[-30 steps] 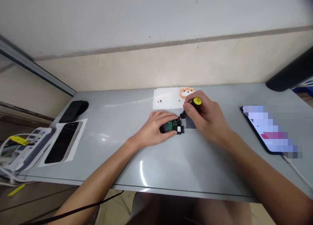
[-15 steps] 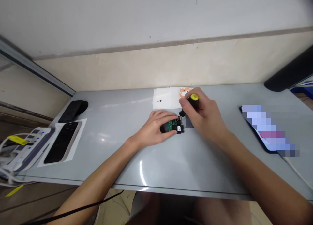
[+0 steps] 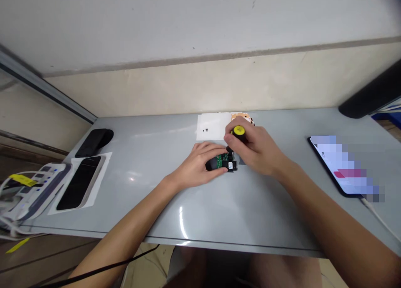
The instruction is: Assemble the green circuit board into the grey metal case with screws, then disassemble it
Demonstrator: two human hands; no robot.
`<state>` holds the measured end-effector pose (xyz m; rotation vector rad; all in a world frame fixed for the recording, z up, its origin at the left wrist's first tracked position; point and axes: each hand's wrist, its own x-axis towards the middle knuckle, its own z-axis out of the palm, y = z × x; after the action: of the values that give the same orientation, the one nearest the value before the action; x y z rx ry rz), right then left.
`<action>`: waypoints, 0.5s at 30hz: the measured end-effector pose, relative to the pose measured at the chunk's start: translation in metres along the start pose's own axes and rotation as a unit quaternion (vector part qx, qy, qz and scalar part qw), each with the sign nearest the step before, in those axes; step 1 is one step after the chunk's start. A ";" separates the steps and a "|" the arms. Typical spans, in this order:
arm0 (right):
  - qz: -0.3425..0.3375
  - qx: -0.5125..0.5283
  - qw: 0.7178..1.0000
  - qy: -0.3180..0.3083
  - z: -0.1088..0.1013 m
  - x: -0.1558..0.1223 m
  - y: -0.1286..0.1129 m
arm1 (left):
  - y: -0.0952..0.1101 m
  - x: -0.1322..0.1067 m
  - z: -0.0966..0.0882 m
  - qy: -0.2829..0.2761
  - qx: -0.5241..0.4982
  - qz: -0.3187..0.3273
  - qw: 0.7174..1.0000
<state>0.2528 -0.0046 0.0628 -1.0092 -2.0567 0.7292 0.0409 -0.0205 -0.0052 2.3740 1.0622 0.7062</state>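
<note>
My left hand (image 3: 196,166) lies on the table, its thumb and fingers closed around a small black device with an exposed green circuit board (image 3: 220,160). A white label shows on the board's black part. My right hand (image 3: 258,148) is wrapped around a screwdriver (image 3: 239,131) with a black handle and a yellow end cap. The screwdriver stands steeply over the device's far right side; its tip is hidden by the hands. Partly under my right hand lies a flat dark grey piece (image 3: 242,161).
Behind the hands, white paper (image 3: 214,125) bears several tiny dark screws, beside an orange-and-white cartoon picture (image 3: 239,115). A lit phone (image 3: 338,167) with a cable lies at right. At left are a dark-screened phone (image 3: 78,183), a power strip (image 3: 40,188) and a black object (image 3: 90,142).
My right hand and the screwdriver have shifted slightly left, and the handle now stands more upright over the device. My left hand keeps its hold in the same place.
</note>
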 end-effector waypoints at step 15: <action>-0.009 -0.031 0.988 0.152 0.001 -0.009 0.010 | 0.000 -0.001 0.000 0.011 0.009 0.012 1.000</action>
<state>0.2600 -0.0072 0.0514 -1.0645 -1.8293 0.4728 0.0404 -0.0210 -0.0052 2.4036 1.0550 0.7347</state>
